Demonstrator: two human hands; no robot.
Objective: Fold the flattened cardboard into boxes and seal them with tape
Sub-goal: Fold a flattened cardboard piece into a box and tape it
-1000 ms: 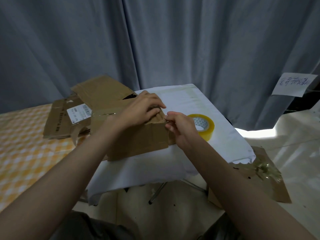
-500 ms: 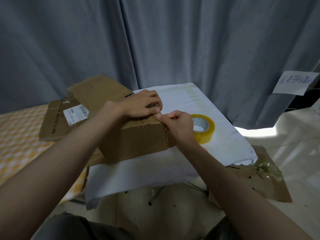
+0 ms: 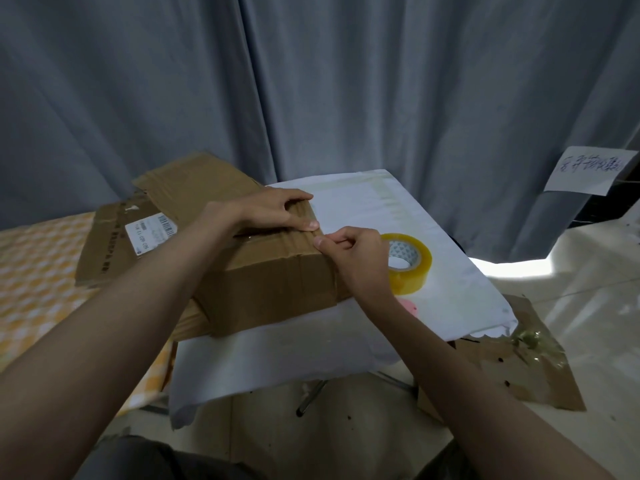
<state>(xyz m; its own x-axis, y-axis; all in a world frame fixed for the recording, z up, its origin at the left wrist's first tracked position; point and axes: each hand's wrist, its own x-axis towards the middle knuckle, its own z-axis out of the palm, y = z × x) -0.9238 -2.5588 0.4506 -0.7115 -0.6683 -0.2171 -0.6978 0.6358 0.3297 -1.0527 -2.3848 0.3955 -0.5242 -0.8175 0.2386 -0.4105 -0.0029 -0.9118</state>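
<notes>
Far left: a yellow-and-white checked cloth [image 3: 31,271], with flattened cardboard [image 3: 114,244] lying over its near edge, a white barcode label [image 3: 150,232] stuck on top. Just right of that, a second cardboard sheet [image 3: 197,181] tilted up against the grey curtain [image 3: 311,81].

Centre: a folded cardboard box [image 3: 270,278] sitting on the white-covered tabletop [image 3: 363,209], its left part overhanging the flattened pieces. Left hand [image 3: 273,211] laid flat on the box top at the far right corner, fingers [image 3: 304,224] pressed together and bearing down on the closed flaps. Right hand [image 3: 356,254] at the box's upper right edge, thumb and forefinger pinched together right at the corner; too small to tell whether a tape end sat between them.

Just right of the right hand, partly hidden behind it: a roll of yellowish clear tape [image 3: 410,268] lying flat on the tabletop, close beside the box. A small pink object [image 3: 408,304] peeking out near the right wrist, identity unclear.

Further right, lower: another cardboard piece [image 3: 540,379] on the floor with crumpled tape [image 3: 530,337] on it. Far right, up on the curtain: a handwritten paper note [image 3: 585,169].
</notes>
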